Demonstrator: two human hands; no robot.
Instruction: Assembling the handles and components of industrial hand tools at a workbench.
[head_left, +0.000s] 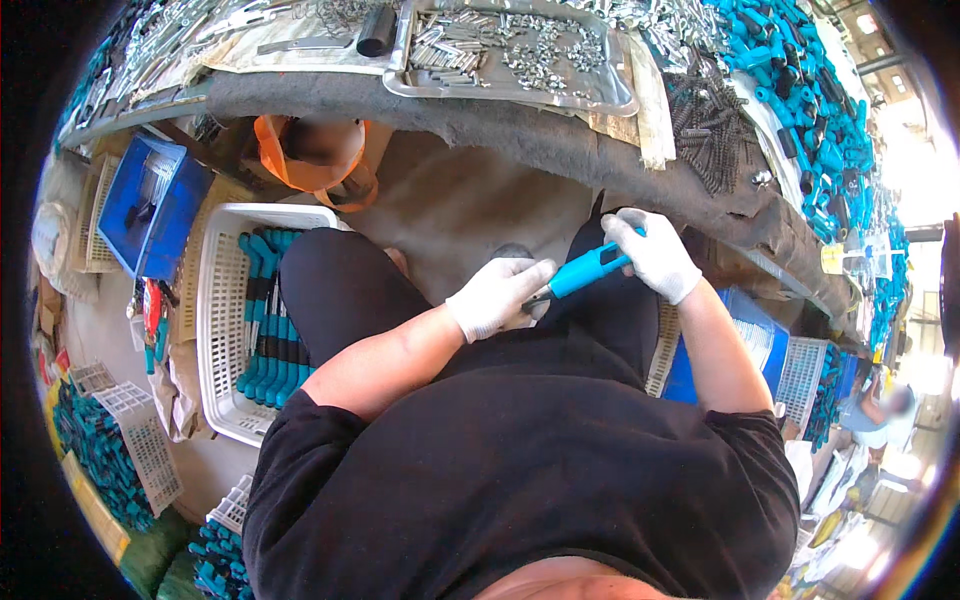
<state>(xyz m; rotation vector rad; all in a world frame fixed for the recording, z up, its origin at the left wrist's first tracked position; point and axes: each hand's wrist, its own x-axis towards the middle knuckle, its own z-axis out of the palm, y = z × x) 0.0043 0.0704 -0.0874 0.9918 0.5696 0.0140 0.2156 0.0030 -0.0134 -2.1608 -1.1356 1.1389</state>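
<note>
Above my lap I hold a teal, tube-like plastic part (pixel 586 272) with an opening along its side, tilted up toward the right. My gloved right hand (pixel 655 257) is closed around its upper end. At its lower end, my gloved left hand (pixel 497 297) pinches a dark piece (pixel 538 301) that meets the teal part. Whether that piece is fixed to it or separate, I cannot tell. The left fingers partly hide it.
On the bench ahead lie a metal tray (pixel 510 92) of pins and small fittings, dark springs (pixel 705 130) and heaped teal parts (pixel 800 110). Left of my legs stands a white basket (pixel 222 330) of teal-handled tools, with a blue bin (pixel 185 225) beyond. Another person (pixel 880 410) is far right.
</note>
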